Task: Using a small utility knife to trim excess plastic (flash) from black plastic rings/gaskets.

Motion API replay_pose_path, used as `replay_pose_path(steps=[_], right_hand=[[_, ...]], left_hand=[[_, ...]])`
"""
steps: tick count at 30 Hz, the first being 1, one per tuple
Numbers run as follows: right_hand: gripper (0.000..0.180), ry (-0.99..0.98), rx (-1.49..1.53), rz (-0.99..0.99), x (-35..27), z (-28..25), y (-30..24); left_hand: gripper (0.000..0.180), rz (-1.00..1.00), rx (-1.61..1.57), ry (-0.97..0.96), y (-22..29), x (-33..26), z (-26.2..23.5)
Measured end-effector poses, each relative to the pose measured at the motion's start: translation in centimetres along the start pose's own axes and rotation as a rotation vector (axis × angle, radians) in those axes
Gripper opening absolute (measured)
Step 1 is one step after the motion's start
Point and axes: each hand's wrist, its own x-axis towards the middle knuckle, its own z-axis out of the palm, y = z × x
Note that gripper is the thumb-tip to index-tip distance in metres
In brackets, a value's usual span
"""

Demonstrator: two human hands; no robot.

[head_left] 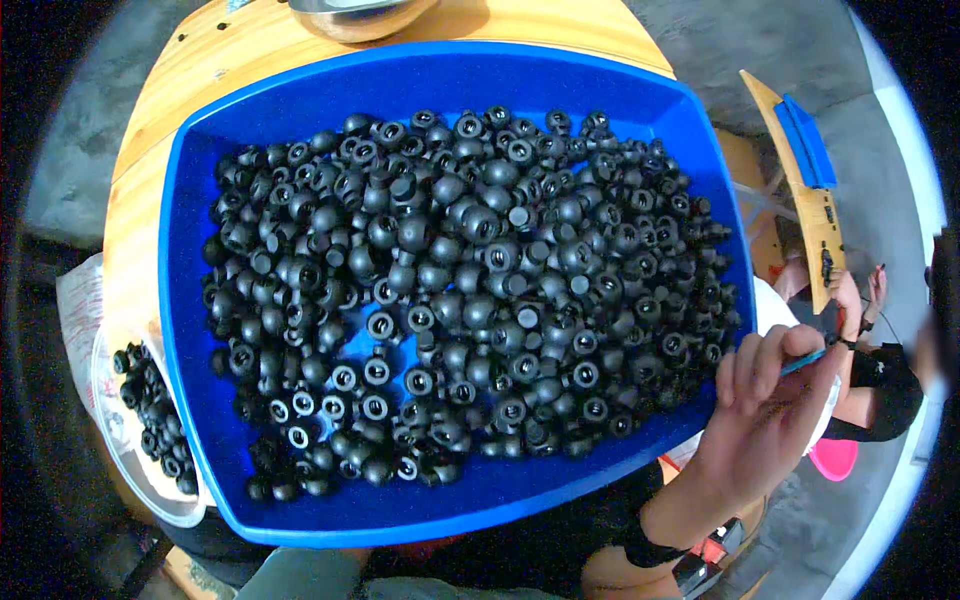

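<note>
Pinching a thin teal strip [803, 362] in the right hand [752, 415], with fingers [762, 362] curled in toward the thumb and the strip slanting upward to the right. Cannot tell the full length of the strip, for want of a clear view past the hand. Cannot tell the state of the left hand either — nowhere in view, so not to be called spread, pressed together or pinching.

Directly left of the right hand, and below its level: a broad blue tray [420, 85], with its long axis running away leftward and its nearest corner just beside the palm. Overlapping that corner in view, though impossible to tell whether touching it. Heaped within, black ball-shaped parts [480, 290], packed thickly on the side nearest the right hand and thinning to bare blue in patches farther left, toward the tray's near edge. No visible contact with any of them.

Farthest left from the right hand, past the opposite tray wall: a clear tub [118, 450] with more such black parts. Ahead, beyond the far rim: a metal bowl [360, 22] on the wooden table [150, 190] — well apart from the right hand.
</note>
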Motion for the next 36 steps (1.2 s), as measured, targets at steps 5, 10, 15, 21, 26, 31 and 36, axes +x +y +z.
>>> replay_pose_path(steps=[5, 10, 15, 21, 26, 31, 36], right_hand=[[0.036, 0.034, -0.081, 0.001, 0.1, 0.7, 0.0], [0.036, 0.138, -0.063, 0.018, -0.1, 1.0, -0.2], [0.034, 0.235, -0.042, -0.015, -0.4, 2.0, 0.2], [0.026, 0.11, 0.064, 0.018, -1.3, 4.2, -0.1], [0.027, 0.051, 0.218, 0.063, -2.3, 5.0, -3.9], [0.027, -0.168, 0.275, 0.144, -3.9, 6.9, -5.9], [0.021, -0.535, 0.172, 0.078, -6.4, 7.5, -7.0]], left_hand=[[0.02, 0.023, -0.073, 0.006, 1.2, 0.2, 0.5], [0.02, -0.021, -0.11, 0.035, 3.2, -2.1, 1.1], [0.02, -0.117, -0.097, 0.11, 5.8, -6.6, 1.2], [0.02, -0.246, -0.099, 0.224, 9.6, -13.6, 1.4], [0.03, 0.183, -0.576, 0.309, 19.5, -21.1, -1.5], [0.031, 0.452, -0.694, 0.647, 27.2, -27.7, -3.4], [0.024, 0.625, -0.858, 0.679, 27.5, -27.8, -4.1]])
